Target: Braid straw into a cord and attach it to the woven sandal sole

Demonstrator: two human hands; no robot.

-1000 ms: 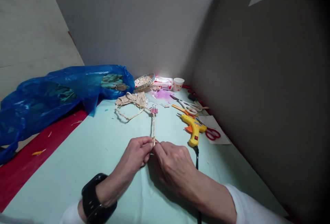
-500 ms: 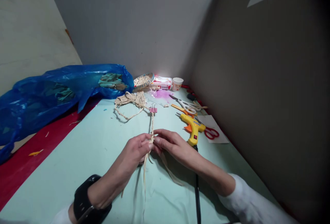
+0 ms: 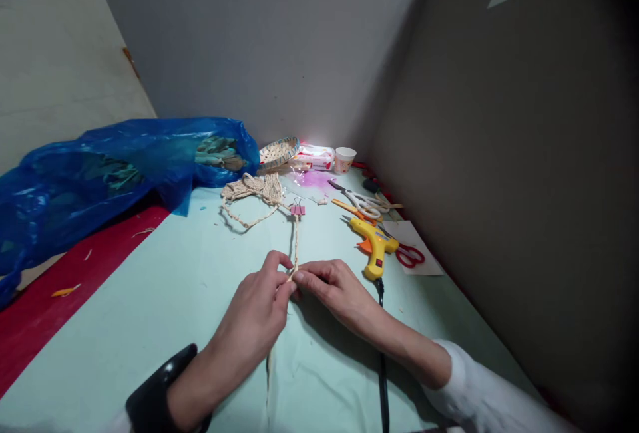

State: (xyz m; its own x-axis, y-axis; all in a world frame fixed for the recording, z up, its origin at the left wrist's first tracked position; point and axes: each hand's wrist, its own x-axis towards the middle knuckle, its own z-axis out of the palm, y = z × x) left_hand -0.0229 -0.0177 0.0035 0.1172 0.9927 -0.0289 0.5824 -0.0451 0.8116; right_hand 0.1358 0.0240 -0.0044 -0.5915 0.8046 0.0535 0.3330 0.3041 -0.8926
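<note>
A thin braided cord [image 3: 296, 241] of pale plant fibre runs toward me from a pink binder clip [image 3: 297, 210]. At its near end my left hand [image 3: 264, 293] pinches the strands between thumb and forefinger. My right hand [image 3: 334, 287] grips the same spot from the other side, thumb on top, its fingertips touching the left ones. One loose strand [image 3: 270, 373] hangs down below the left hand; other strand ends are hidden by the hands. Beyond the clip lies a coiled bundle of finished braid [image 3: 254, 188].
To the right lie a yellow glue gun [image 3: 373, 247] with a black cable, red-handled scissors [image 3: 410, 257] on white paper, and white-handled scissors [image 3: 364, 205]. A paper cup [image 3: 345, 159], a tissue pack [image 3: 315, 157] and a woven basket [image 3: 279, 152] stand at the back. A blue plastic bag [image 3: 100, 153] lies left.
My hands have closed together at the cord's end, the left hand turning more over it. The loose strands that fanned out to the right below the hands no longer show there.
</note>
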